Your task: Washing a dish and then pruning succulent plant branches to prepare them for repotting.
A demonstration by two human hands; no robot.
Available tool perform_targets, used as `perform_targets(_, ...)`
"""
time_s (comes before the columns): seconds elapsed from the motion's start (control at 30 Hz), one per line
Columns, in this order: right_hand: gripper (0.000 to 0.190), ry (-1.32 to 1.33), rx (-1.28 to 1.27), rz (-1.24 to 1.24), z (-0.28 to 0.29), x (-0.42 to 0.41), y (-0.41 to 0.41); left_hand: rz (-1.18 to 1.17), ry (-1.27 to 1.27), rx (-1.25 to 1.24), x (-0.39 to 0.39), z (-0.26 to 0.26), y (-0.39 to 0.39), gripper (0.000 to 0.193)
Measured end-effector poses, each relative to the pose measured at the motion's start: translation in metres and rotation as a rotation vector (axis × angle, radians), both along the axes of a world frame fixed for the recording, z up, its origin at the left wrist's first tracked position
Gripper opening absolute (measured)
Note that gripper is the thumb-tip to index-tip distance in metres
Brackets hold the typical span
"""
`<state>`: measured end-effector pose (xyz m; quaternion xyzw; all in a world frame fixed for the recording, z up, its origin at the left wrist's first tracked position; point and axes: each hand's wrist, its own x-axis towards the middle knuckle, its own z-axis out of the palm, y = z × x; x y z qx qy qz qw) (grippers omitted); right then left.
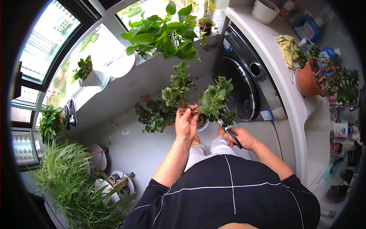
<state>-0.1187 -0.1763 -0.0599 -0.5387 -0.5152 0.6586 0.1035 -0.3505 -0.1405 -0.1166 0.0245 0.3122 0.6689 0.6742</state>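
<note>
My left hand pinches a brown woody stem between thumb and fingers. Leafy green succulent shoots rise beyond it, and another broad-leaved shoot stands to its right. My right hand grips a pair of scissors by the dark handles. Their blades point up and left toward the right-hand shoot, with the tips partly hidden by leaves. Below the shoots, a pale pot rim shows near my feet. Darker succulent foliage spreads over the floor to the left.
A black front-loading washing machine stands at the right under a white counter. On the counter are a terracotta pot and a yellow cloth. Spider plants crowd the left; a pothos sits on the windowsill.
</note>
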Motion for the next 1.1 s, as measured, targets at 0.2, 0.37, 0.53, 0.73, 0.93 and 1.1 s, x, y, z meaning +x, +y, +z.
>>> perform_targets(0.2, 0.049, 0.191, -0.133, -0.060, 0.015, 0.002, 0.003, -0.034, 0.111, 0.050, 0.007, 0.007, 0.010, 0.004)
perform_targets(0.37, 0.045, 0.209, -0.171, -0.141, 0.001, 0.014, -0.009, -0.084, 0.183, 0.081, 0.019, 0.014, 0.015, 0.006)
perform_targets(0.53, 0.049, 0.147, -0.030, -0.080, -0.003, 0.006, -0.018, -0.084, 0.343, 0.103, 0.019, 0.014, 0.011, 0.007)
perform_targets(0.73, 0.050, 0.151, 0.036, -0.173, 0.007, 0.010, -0.037, -0.078, 0.297, 0.135, 0.037, 0.029, 0.009, 0.005)
perform_targets(0.93, 0.050, 0.256, 0.126, -0.295, 0.017, 0.010, -0.043, -0.125, 0.348, 0.214, 0.060, 0.062, 0.014, 0.007)
perform_targets(1.1, 0.048, 0.401, 0.171, -0.389, 0.007, 0.013, -0.040, -0.177, 0.392, 0.297, 0.076, 0.080, 0.017, 0.010)
